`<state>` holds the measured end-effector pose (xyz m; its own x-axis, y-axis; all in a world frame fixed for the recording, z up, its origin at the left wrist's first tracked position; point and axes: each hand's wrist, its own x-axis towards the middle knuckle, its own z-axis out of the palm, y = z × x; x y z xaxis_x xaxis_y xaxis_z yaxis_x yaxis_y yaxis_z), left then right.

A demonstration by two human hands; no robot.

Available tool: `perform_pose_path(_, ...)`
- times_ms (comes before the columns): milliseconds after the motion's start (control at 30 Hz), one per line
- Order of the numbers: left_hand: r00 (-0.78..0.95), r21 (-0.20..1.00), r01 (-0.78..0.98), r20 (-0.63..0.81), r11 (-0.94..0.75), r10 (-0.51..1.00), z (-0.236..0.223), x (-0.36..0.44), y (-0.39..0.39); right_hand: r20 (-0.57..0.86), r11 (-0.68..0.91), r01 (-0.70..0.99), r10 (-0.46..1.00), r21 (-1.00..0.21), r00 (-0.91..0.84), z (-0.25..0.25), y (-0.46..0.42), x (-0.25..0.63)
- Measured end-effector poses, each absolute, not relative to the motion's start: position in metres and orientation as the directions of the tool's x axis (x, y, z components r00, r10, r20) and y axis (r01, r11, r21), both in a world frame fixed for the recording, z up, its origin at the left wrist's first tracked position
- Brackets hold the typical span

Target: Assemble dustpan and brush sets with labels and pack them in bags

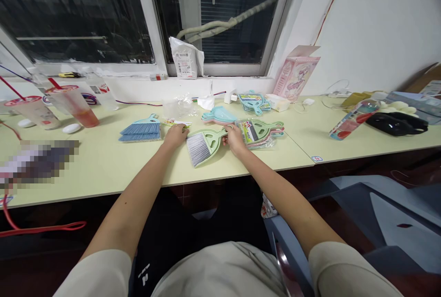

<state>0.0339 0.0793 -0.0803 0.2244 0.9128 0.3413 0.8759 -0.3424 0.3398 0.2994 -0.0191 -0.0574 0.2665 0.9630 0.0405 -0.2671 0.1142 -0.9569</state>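
Note:
A small green brush with grey bristles (203, 144) lies on the pale yellow-green table (113, 168) in front of me. My right hand (233, 139) is closed around its handle end. My left hand (175, 135) rests curled at the bristle end, touching the brush; what its fingers grip is hidden. Just right of my right hand lies a stack of packaged brush-and-dustpan sets (262, 131). A blue brush (141, 130) lies to the left of my left hand. A blue dustpan on a pink one (218, 116) sits just behind the green brush.
Two plastic drink cups (74, 104) with straws stand at the far left. A white packet (185, 60) leans on the window sill. A pink box (295, 76), another packaged set (253, 100), a black bag (396, 122) and boxes lie at the right. A grey chair (379, 209) stands below.

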Motion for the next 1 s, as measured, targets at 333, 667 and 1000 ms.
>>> perform_pose_path(333,0.152,0.353,0.892,0.353,-0.282,0.923,-0.074,0.035,0.072,0.03,0.092,-0.231,0.966,-0.969,0.258,-0.056,-0.02,0.3)
perform_pose_path(667,0.108,0.353,0.851,0.607,-0.389,0.787,-0.064,0.041,0.058,-0.002,0.047,-0.224,0.977,-0.973,0.215,-0.058,-0.019,0.298)
perform_pose_path(1000,0.526,0.482,0.474,0.516,-0.737,0.676,-0.034,0.071,-0.019,0.003,0.125,-0.352,0.945,-0.927,0.328,-0.056,-0.018,0.299)
